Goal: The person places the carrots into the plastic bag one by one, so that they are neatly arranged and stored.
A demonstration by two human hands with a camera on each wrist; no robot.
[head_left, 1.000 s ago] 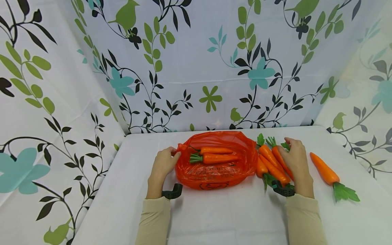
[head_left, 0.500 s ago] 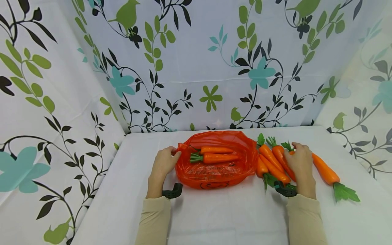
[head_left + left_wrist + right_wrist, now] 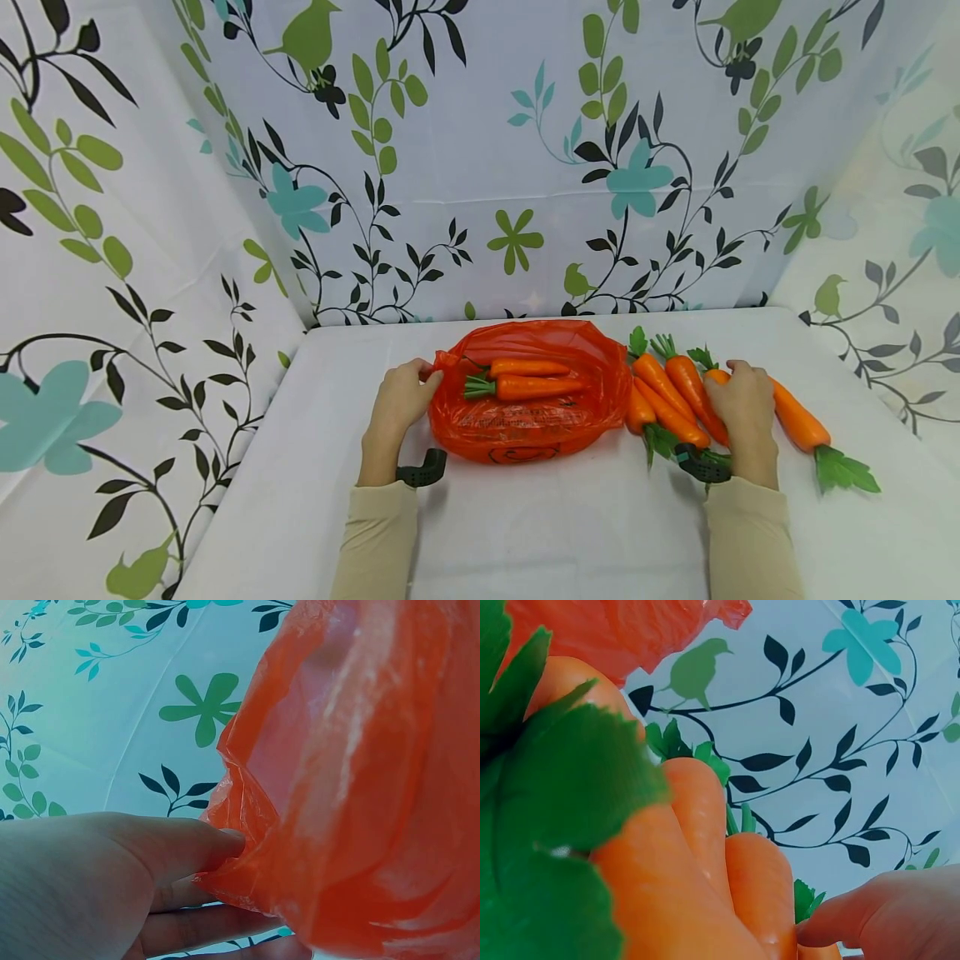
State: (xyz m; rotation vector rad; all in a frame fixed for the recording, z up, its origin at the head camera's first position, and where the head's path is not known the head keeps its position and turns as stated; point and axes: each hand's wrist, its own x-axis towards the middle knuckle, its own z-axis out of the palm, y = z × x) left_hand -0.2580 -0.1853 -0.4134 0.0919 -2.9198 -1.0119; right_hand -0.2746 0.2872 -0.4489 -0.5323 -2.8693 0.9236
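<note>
A thin red plastic bag (image 3: 540, 433) lies open on the table with two carrots (image 3: 540, 388) on it. My left hand (image 3: 401, 396) pinches the bag's left edge between thumb and fingers; in the left wrist view the thumb (image 3: 217, 844) presses the gathered plastic. To the right of the bag, several carrots (image 3: 667, 408) with green tops lie bunched together. My right hand (image 3: 744, 412) grips the rightmost carrot (image 3: 718, 377) of this bunch from above, covering most of it. In the right wrist view its thumb (image 3: 844, 919) is at the carrot's side, while the other fingers are hidden.
A larger carrot (image 3: 801, 421) with a broad green leaf lies just right of my right hand. The white table (image 3: 547, 533) ends at a patterned curtain (image 3: 450, 192) behind, with more patterned cloth on both sides.
My right hand has moved a little right and toward me, uncovering the top of the carrot beneath it. The neighbouring carrot's near end has swung slightly right. My left hand and the bag stay put.
</note>
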